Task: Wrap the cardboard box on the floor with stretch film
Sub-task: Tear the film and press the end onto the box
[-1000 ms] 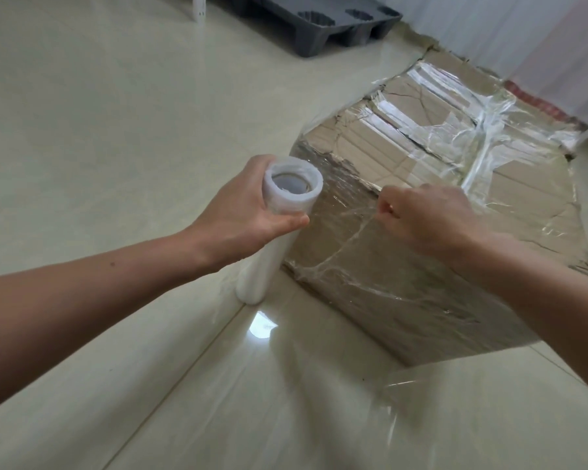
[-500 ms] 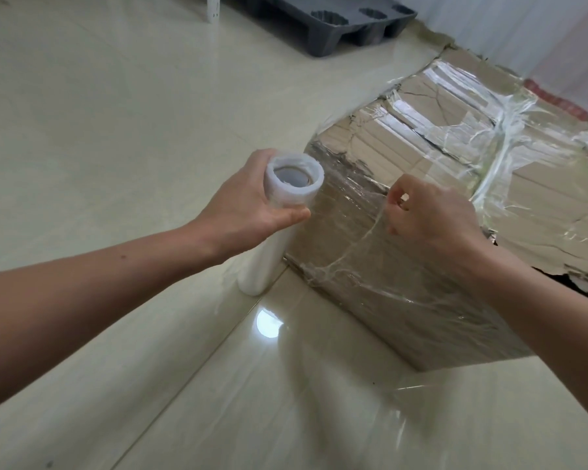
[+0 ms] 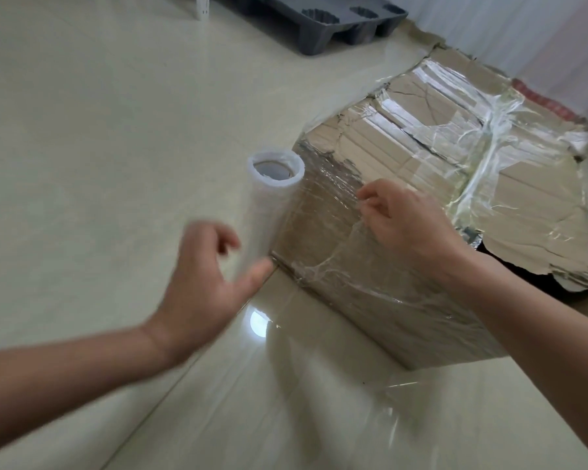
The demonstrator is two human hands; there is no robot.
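Note:
A large brown cardboard box (image 3: 404,154) lies on the floor, partly covered in shiny stretch film. The white roll of stretch film (image 3: 272,195) stands upright at the box's near left corner. My left hand (image 3: 204,276) is blurred, open, just below and left of the roll, not holding it. My right hand (image 3: 408,222) rests at the box's near top edge, fingers pinching the film there. Film stretches from the roll across the box's near side.
A grey plastic pallet (image 3: 319,18) sits at the back. A white post (image 3: 202,6) stands left of it. White curtains (image 3: 540,35) hang at the back right. The pale glossy floor (image 3: 99,147) spreads to the left and in front.
My left hand has let go of the roll's top and dropped down, fingers spread. The roll stays upright by the box corner. My right hand keeps pinching the film.

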